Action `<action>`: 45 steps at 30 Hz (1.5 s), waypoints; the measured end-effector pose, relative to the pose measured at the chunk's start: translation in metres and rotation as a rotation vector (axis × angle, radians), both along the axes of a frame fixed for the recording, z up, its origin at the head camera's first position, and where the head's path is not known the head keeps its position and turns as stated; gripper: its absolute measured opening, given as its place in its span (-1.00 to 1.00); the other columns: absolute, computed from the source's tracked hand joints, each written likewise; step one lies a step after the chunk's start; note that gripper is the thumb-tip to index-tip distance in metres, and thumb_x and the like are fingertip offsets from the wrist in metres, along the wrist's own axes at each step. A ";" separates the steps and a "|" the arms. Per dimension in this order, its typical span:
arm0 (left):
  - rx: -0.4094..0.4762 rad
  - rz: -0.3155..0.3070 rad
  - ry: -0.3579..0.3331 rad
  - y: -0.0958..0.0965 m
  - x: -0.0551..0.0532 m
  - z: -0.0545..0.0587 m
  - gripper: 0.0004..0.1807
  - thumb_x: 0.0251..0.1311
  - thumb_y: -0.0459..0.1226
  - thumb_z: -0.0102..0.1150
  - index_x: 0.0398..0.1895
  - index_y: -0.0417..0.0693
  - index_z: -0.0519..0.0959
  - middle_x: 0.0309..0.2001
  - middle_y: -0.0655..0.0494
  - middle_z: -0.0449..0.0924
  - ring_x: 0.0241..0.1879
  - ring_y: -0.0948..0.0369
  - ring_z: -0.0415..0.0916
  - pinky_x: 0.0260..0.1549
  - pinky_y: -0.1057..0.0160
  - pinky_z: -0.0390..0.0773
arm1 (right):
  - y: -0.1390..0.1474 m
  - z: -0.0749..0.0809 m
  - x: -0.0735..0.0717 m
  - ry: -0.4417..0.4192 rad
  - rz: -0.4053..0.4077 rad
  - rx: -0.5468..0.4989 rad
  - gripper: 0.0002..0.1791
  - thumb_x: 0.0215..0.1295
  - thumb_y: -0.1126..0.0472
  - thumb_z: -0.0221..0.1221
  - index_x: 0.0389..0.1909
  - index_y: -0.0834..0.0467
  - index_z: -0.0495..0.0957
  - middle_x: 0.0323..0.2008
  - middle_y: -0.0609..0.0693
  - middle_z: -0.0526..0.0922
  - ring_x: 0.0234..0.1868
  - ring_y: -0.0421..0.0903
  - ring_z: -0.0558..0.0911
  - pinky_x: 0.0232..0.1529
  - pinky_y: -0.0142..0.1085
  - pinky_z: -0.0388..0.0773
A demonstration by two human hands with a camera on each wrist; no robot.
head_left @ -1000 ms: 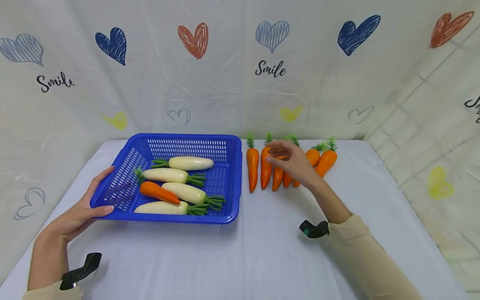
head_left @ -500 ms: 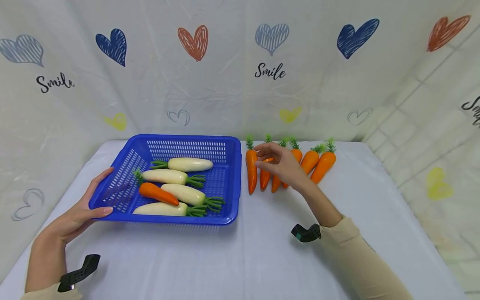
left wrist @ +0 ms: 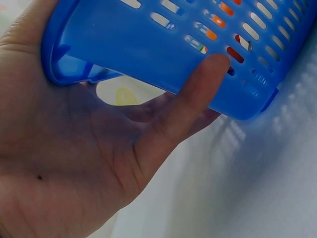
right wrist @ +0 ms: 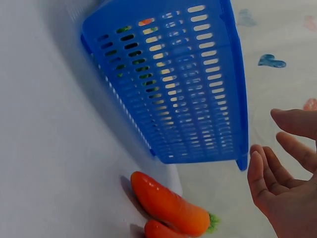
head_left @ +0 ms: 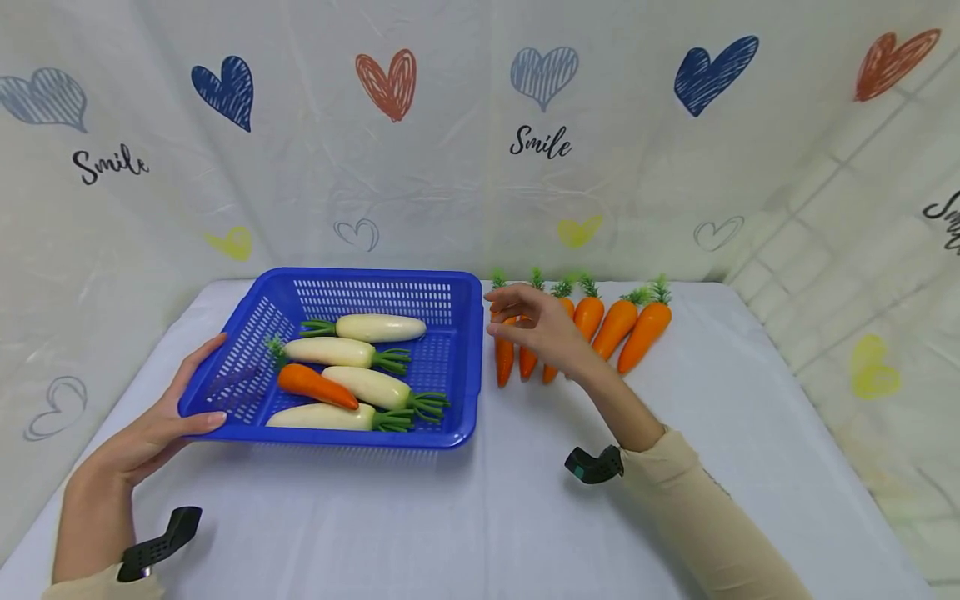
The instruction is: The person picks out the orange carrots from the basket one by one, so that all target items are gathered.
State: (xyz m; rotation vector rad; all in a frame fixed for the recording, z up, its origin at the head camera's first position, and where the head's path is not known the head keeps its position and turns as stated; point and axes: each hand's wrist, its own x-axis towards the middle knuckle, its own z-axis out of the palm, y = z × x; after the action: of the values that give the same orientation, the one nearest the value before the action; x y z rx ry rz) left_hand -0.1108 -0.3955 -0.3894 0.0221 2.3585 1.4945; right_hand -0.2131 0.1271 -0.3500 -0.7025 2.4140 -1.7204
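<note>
My left hand [head_left: 146, 435] grips the front left corner of a blue slotted plastic basket [head_left: 315, 436], thumb over the front rim. In the left wrist view the fingers [left wrist: 198, 89] reach around the basket's wall [left wrist: 124, 44]. Inside lie several white radishes [head_left: 380, 327] with green stems and one orange carrot [head_left: 317, 385]. My right hand [head_left: 542, 327] holds nothing. Its fingers are loosely bent, thumb apart, close to the basket's right rim and over the leftmost carrots [head_left: 505, 358], partly hiding them. The right wrist view shows the hand [right wrist: 287, 191] beyond the basket's rim.
Several carrots [head_left: 645, 337] with leafy green tops lie in a row right of the basket, toward the back of the table. A white cloth [head_left: 525, 500] covers the table. Behind it hangs a pale curtain [head_left: 450, 175] printed with hearts and "Smile".
My right hand has moved left across the carrots to the basket's right rim, uncovering carrots on the right. My left hand keeps its grip, and the basket stays in place.
</note>
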 end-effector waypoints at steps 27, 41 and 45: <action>0.005 0.002 0.005 -0.001 0.000 -0.001 0.10 0.41 -0.14 0.13 0.54 0.92 -0.46 0.60 -0.39 -0.42 0.41 -0.50 0.03 -0.06 0.24 0.69 | -0.054 0.006 0.006 0.002 0.118 -0.098 -0.53 0.36 0.32 0.34 0.26 0.24 0.53 0.22 0.14 0.60 0.17 0.12 0.68 0.19 -0.22 0.68; 0.009 0.002 0.006 0.000 0.000 -0.001 0.10 0.40 -0.14 0.14 0.54 0.92 -0.47 0.60 -0.39 -0.43 0.42 -0.50 0.01 -0.05 0.24 0.67 | -0.079 0.010 0.005 -0.019 0.179 -0.032 -0.49 0.36 0.28 0.36 0.29 0.20 0.51 0.25 0.11 0.58 0.18 0.05 0.68 0.20 -0.15 0.68; 0.004 0.002 0.006 0.000 0.000 -0.001 0.10 0.40 -0.13 0.14 0.54 0.92 -0.47 0.60 -0.40 -0.44 0.42 -0.51 0.02 -0.01 0.09 0.71 | -0.085 0.012 0.004 -0.019 0.191 0.023 -0.47 0.35 0.25 0.37 0.31 0.17 0.51 0.23 0.13 0.59 0.19 0.06 0.70 0.20 -0.15 0.68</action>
State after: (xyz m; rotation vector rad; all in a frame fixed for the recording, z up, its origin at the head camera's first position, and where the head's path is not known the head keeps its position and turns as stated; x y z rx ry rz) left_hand -0.1111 -0.3954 -0.3902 0.0257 2.3608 1.5019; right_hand -0.2092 0.0420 -0.3380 -0.8783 2.2664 -1.6154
